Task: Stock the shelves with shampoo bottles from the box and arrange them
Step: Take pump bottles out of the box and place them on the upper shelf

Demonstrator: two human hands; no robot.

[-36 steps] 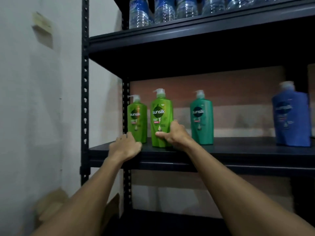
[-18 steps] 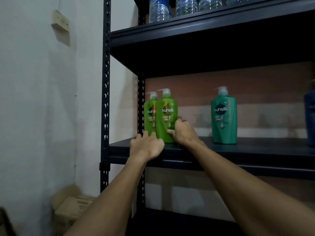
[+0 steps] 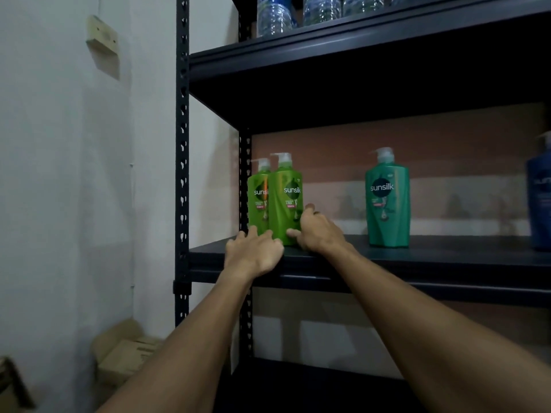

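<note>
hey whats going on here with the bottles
A person is arranging shampoo on a dark shelf. Their right hand grips a light green bottle low down. It stands tight against a second light green bottle at the shelf's left end. Their left hand rests at the foot of the pair, fingers spread. A darker green bottle stands apart to the right, and a blue bottle further right.

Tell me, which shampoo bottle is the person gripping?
The front light-green Sunsilk bottle, in the right hand; the teal bottle and blue bottle stand apart, untouched.
</note>
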